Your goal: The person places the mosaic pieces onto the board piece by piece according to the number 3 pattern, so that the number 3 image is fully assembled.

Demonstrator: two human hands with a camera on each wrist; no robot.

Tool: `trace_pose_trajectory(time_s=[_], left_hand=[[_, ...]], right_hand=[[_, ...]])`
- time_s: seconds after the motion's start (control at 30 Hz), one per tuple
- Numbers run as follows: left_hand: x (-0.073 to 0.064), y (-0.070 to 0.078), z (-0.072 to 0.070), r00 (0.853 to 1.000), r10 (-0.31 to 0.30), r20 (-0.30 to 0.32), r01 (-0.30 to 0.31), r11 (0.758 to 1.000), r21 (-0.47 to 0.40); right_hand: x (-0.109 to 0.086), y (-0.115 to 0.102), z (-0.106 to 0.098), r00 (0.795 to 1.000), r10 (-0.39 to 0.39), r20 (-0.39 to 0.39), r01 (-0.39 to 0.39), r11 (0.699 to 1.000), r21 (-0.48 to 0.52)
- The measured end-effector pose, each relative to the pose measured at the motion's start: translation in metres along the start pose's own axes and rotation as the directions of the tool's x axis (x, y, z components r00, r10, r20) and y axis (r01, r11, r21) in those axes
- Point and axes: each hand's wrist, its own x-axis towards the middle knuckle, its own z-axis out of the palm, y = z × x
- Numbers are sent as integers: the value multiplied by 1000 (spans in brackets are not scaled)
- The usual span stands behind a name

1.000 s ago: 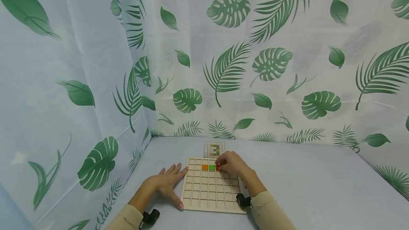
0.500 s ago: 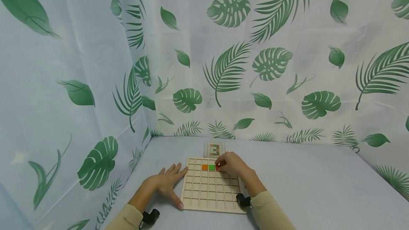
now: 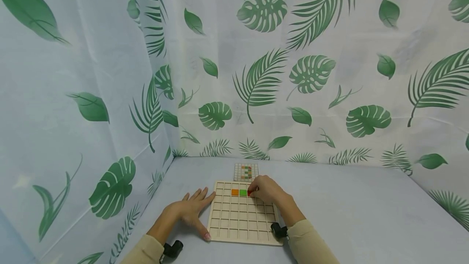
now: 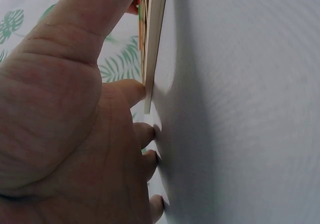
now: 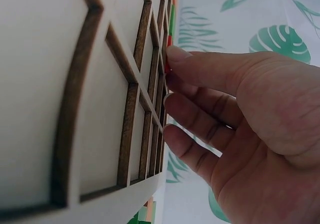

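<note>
A square wooden grid board [image 3: 238,219] lies on the table. In its second row from the back sit an orange tile [image 3: 235,192] and a green tile [image 3: 243,192]. Right of the green one, a red tile [image 3: 249,193] is partly covered by my right hand [image 3: 269,189], whose thumb and fingertips pinch it at its cell. In the right wrist view the thumb touches the red tile [image 5: 168,61] and the other fingers curl close to the grid. My left hand [image 3: 190,211] lies spread along the board's left edge, thumb at the front corner, fingers straight.
Behind the board lies a small card [image 3: 242,172] printed with a coloured grid pattern. Grey-white table [image 3: 366,215] extends to the right. A leaf-printed curtain [image 3: 311,133] stands behind and at left. Partly coloured pieces [image 5: 147,213] show past the board edge in the right wrist view.
The right hand's fingers have shifted slightly at the red tile, of which less shows now. The left hand and the board have stayed in place.
</note>
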Motion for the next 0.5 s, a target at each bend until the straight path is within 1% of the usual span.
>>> trace_pose_trajectory(time_s=[0.17, 0.33, 0.5], left_hand=[[-1, 1, 0, 1000, -4, -4, 4, 1000, 9], [-1, 2, -1, 1000, -10, -3, 10, 1000, 10], [0, 1, 0, 1000, -16, -2, 16, 1000, 13]], right_hand=[[-1, -1, -1, 1000, -21, -3, 21, 1000, 1], [-1, 0, -1, 1000, -21, -1, 21, 1000, 17], [-1, 1, -1, 1000, -22, 11, 21, 1000, 8]])
